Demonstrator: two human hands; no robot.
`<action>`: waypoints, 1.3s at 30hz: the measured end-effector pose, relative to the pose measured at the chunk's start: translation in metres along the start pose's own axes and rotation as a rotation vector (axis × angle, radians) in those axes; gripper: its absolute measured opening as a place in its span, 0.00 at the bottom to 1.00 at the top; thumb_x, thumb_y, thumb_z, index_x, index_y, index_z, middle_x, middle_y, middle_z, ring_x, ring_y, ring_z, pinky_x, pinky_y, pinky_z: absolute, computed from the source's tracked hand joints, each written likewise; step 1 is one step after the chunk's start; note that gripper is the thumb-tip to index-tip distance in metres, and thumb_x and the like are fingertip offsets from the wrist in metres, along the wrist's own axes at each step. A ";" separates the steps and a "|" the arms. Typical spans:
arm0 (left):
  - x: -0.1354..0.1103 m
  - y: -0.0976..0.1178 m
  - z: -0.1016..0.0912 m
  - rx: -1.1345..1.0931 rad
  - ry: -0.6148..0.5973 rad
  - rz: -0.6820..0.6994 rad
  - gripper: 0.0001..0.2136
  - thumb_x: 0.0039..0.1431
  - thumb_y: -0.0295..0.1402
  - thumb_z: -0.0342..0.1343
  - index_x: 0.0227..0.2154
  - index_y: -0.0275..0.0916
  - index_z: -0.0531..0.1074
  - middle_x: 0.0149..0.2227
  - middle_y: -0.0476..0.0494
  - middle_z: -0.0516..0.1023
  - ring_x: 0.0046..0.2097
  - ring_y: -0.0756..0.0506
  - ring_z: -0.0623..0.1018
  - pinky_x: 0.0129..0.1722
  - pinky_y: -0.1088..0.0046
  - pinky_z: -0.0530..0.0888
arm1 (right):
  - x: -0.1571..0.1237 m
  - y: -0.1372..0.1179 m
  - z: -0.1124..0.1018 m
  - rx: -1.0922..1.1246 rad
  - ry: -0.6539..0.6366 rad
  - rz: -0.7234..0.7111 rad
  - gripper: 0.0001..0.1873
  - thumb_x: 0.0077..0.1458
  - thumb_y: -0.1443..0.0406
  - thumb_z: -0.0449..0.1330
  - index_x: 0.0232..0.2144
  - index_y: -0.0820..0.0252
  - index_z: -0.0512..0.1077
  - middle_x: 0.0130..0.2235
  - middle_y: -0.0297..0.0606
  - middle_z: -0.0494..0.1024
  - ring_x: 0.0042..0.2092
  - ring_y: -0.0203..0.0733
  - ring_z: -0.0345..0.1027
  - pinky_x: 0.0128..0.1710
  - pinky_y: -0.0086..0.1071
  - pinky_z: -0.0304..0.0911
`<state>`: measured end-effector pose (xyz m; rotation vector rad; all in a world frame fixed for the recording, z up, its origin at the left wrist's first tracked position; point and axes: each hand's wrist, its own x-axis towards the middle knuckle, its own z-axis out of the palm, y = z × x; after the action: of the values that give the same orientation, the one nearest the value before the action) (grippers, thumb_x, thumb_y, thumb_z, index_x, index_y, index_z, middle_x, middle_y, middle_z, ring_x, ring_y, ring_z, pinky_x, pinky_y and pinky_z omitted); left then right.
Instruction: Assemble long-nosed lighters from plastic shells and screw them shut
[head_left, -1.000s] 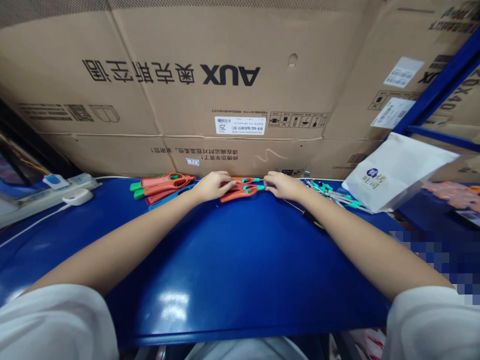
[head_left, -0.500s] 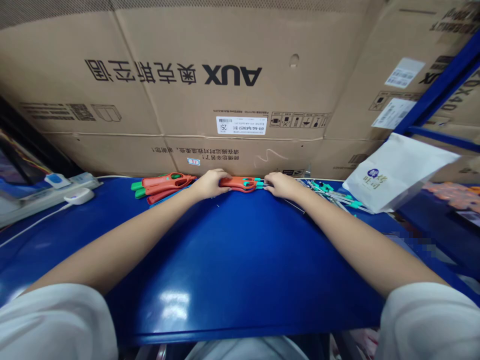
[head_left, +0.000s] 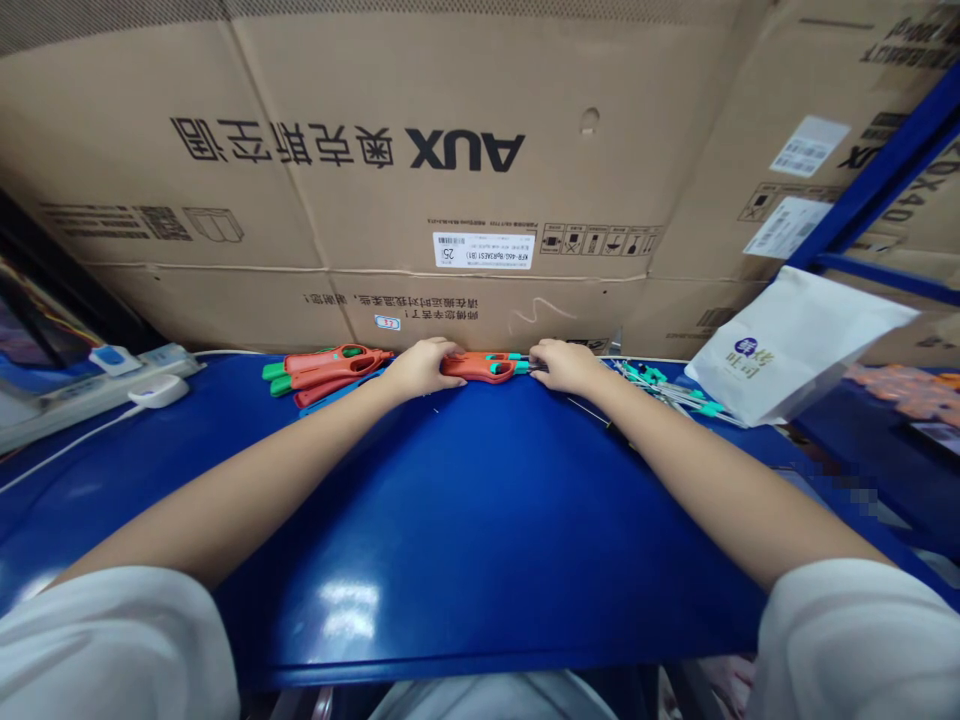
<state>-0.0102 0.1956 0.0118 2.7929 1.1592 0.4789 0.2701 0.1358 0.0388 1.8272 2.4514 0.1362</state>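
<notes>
So, head cam view: both arms are stretched out to the far edge of a shiny blue table (head_left: pixel 480 520), right up near a big sheet of cardboard (head_left: pixel 480 100) with AUX printed on it upside down. The orange handles (head_left: pixel 474 370) are at the far middle of the table, between the two hands, with teal bits at their right ends. Left hand (head_left: pixel 426 370) has hold of their left end, thumb on the near side and fingers over the far side. Right hand (head_left: pixel 566 367) is at the other end, fingers curled in by the teal parts, but the fingertips are tiny and half hidden here, so I can't tell if it's properly gripping anything.

Just left of the left hand there's a pile of loose handles (head_left: pixel 334 372), mostly reddish orange, with some green and blue ones mixed in. To the right of the right hand you've got a messy heap of thin metal rods (head_left: pixel 679 395) with teal pieces, plus a separate slim rod (head_left: pixel 589 408) poking out beside the right forearm.

Far right, a white paper bag (head_left: pixel 799 345) sits tilted beside that heap. Over on the left is a white power strip (head_left: pixel 90 400) with a white plug (head_left: pixel 159 391) right next to it.
</notes>
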 end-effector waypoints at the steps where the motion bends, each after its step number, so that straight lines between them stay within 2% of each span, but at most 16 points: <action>1: -0.001 0.001 -0.001 0.001 -0.001 -0.004 0.17 0.68 0.38 0.57 0.55 0.37 0.71 0.55 0.37 0.74 0.51 0.41 0.77 0.50 0.56 0.78 | -0.002 0.000 -0.001 0.000 0.004 -0.004 0.18 0.66 0.58 0.60 0.55 0.59 0.71 0.56 0.44 0.74 0.51 0.46 0.72 0.50 0.46 0.72; 4: -0.004 0.004 -0.002 0.003 0.001 -0.018 0.17 0.67 0.39 0.58 0.54 0.36 0.71 0.54 0.38 0.75 0.51 0.41 0.77 0.51 0.56 0.78 | -0.006 -0.001 -0.001 0.010 0.020 -0.012 0.19 0.66 0.58 0.60 0.55 0.59 0.71 0.56 0.44 0.74 0.51 0.46 0.72 0.50 0.46 0.72; 9: -0.007 0.012 -0.006 -0.002 0.033 -0.042 0.25 0.53 0.40 0.67 0.52 0.37 0.74 0.50 0.37 0.78 0.52 0.36 0.78 0.52 0.60 0.76 | -0.007 -0.002 -0.002 0.035 0.078 -0.005 0.19 0.66 0.58 0.60 0.55 0.59 0.70 0.55 0.44 0.74 0.51 0.46 0.73 0.50 0.46 0.72; 13: -0.014 0.017 -0.018 -0.002 0.058 -0.061 0.26 0.54 0.44 0.64 0.54 0.37 0.73 0.51 0.36 0.78 0.53 0.35 0.78 0.52 0.60 0.75 | -0.017 -0.007 -0.005 0.049 0.132 -0.013 0.19 0.65 0.60 0.58 0.57 0.58 0.69 0.56 0.46 0.74 0.50 0.49 0.73 0.46 0.40 0.70; 17: -0.032 0.014 -0.032 0.016 0.094 -0.103 0.24 0.59 0.48 0.59 0.53 0.38 0.73 0.51 0.39 0.78 0.52 0.39 0.79 0.53 0.63 0.75 | -0.045 -0.019 -0.009 0.068 0.163 -0.031 0.21 0.66 0.61 0.54 0.59 0.57 0.67 0.56 0.46 0.76 0.50 0.51 0.74 0.40 0.36 0.65; 19: -0.046 0.010 -0.038 0.050 0.108 -0.158 0.20 0.62 0.45 0.56 0.51 0.37 0.72 0.49 0.38 0.79 0.51 0.38 0.78 0.52 0.62 0.75 | -0.063 -0.027 -0.010 0.076 0.129 -0.037 0.17 0.65 0.64 0.52 0.53 0.56 0.72 0.48 0.45 0.81 0.46 0.52 0.76 0.35 0.36 0.62; 21: -0.061 0.006 -0.041 0.092 0.102 -0.237 0.19 0.61 0.45 0.55 0.47 0.36 0.72 0.47 0.36 0.79 0.47 0.37 0.79 0.46 0.62 0.76 | -0.081 -0.035 -0.009 0.085 0.072 -0.046 0.14 0.62 0.67 0.53 0.45 0.56 0.76 0.39 0.44 0.83 0.39 0.51 0.77 0.31 0.35 0.58; 23: -0.076 0.001 -0.042 0.136 0.079 -0.303 0.20 0.59 0.45 0.56 0.47 0.35 0.69 0.45 0.34 0.79 0.44 0.36 0.79 0.42 0.62 0.76 | -0.097 -0.043 -0.007 0.111 0.021 -0.086 0.14 0.58 0.69 0.55 0.43 0.54 0.78 0.36 0.42 0.84 0.36 0.49 0.77 0.29 0.34 0.55; 26: -0.095 -0.009 -0.049 0.227 0.060 -0.358 0.20 0.58 0.44 0.57 0.48 0.34 0.69 0.47 0.31 0.77 0.50 0.33 0.76 0.49 0.59 0.73 | -0.116 -0.053 -0.003 0.168 0.004 -0.124 0.15 0.56 0.69 0.56 0.44 0.53 0.77 0.37 0.40 0.84 0.35 0.48 0.77 0.27 0.34 0.53; 28: -0.105 -0.019 -0.058 0.297 0.077 -0.407 0.21 0.61 0.43 0.54 0.49 0.31 0.70 0.50 0.27 0.75 0.55 0.29 0.72 0.55 0.54 0.69 | -0.122 -0.058 0.002 0.220 0.040 -0.126 0.15 0.57 0.69 0.56 0.44 0.53 0.77 0.40 0.39 0.85 0.37 0.47 0.77 0.29 0.33 0.55; 32: -0.120 -0.042 -0.075 0.378 0.046 -0.494 0.24 0.63 0.46 0.51 0.50 0.28 0.71 0.49 0.24 0.74 0.54 0.28 0.72 0.55 0.52 0.67 | -0.123 -0.058 0.016 0.340 0.173 -0.081 0.15 0.63 0.66 0.52 0.46 0.53 0.76 0.46 0.39 0.84 0.43 0.44 0.77 0.36 0.32 0.61; 36: -0.129 -0.061 -0.078 0.368 -0.051 -0.487 0.19 0.63 0.42 0.51 0.49 0.34 0.72 0.48 0.33 0.77 0.50 0.36 0.74 0.53 0.63 0.69 | -0.119 -0.052 0.031 0.463 0.235 -0.049 0.13 0.62 0.66 0.53 0.44 0.53 0.76 0.32 0.33 0.82 0.33 0.39 0.75 0.32 0.29 0.61; 39: -0.131 -0.069 -0.076 0.350 -0.079 -0.494 0.16 0.63 0.37 0.50 0.48 0.33 0.73 0.47 0.33 0.78 0.48 0.39 0.75 0.51 0.67 0.70 | -0.117 -0.049 0.037 0.532 0.258 -0.049 0.12 0.62 0.66 0.54 0.42 0.53 0.76 0.26 0.30 0.77 0.28 0.37 0.72 0.29 0.28 0.59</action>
<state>-0.1679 0.1490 0.0372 2.5932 1.9950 0.1262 0.2610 0.0107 -0.0021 2.0415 2.9236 -0.3385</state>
